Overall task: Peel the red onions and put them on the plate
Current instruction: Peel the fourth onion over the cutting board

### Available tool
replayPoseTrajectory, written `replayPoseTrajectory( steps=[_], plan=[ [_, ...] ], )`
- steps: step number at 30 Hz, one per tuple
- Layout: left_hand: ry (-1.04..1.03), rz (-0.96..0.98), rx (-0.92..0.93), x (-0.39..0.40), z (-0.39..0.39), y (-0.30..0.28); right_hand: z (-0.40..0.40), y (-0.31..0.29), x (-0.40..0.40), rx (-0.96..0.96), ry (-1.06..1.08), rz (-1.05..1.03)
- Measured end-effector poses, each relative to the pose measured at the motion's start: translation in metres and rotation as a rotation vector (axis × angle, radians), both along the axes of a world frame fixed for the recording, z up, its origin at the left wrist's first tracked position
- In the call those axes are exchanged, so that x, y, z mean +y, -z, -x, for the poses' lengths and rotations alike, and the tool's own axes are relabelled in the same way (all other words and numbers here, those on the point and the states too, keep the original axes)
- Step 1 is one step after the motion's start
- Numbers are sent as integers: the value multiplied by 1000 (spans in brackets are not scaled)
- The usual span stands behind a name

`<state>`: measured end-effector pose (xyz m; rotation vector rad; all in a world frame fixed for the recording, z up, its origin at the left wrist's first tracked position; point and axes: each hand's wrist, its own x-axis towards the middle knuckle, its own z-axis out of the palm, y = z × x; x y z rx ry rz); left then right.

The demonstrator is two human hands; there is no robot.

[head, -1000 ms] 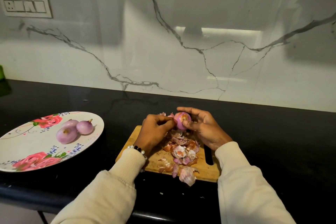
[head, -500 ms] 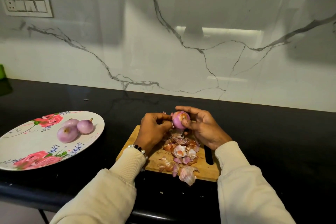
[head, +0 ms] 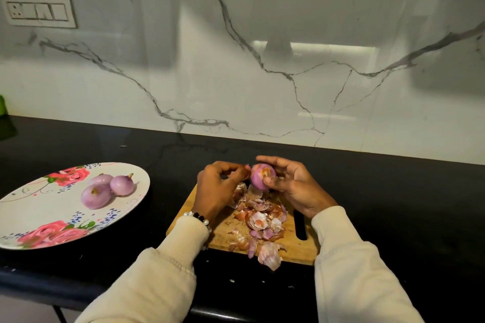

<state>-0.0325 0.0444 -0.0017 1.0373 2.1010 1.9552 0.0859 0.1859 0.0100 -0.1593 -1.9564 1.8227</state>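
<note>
My right hand (head: 296, 186) holds a partly peeled red onion (head: 259, 177) above the far end of the wooden cutting board (head: 299, 249). My left hand (head: 219, 189) is beside it, fingertips pinched at the onion's left side on a bit of skin. A heap of onion peels (head: 262, 220) lies on the board below. On the left, a floral plate (head: 39, 207) carries three peeled onions (head: 95, 195) close together.
The black countertop (head: 393, 204) runs under everything, with a white marble backsplash behind. A switch panel (head: 39, 12) is on the wall at upper left. Something green (head: 2, 105) shows at the far left edge. Small peel scraps lie near the counter's front edge.
The onion has been turned slightly in my right hand and lifted a little. My left fingers have shifted along its left side, pulling at skin. The plate is unchanged.
</note>
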Motion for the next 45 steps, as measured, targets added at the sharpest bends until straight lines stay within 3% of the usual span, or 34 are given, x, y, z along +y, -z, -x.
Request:
replayPoseTrajectory(
  steps=[4,9,26,31,36,45],
  plan=[
    [152,14,-72,-1,-4,-1,0,1,-1,-52,-13,-89],
    [131,78,80,-1,-1,1,1,3,1,-91,-8,-157],
    [106,84,152,-3,-3,0,0,2,1,-92,-4,-157],
    [71,-20,65,-5,-5,-1,-2,1,-1,-59,-42,-116],
    [163,-22,-68,-4,-5,0,-3,0,0,-59,-13,-136],
    [102,34,62,-3,-5,0,0,3,1,-74,3,-147]
  ],
)
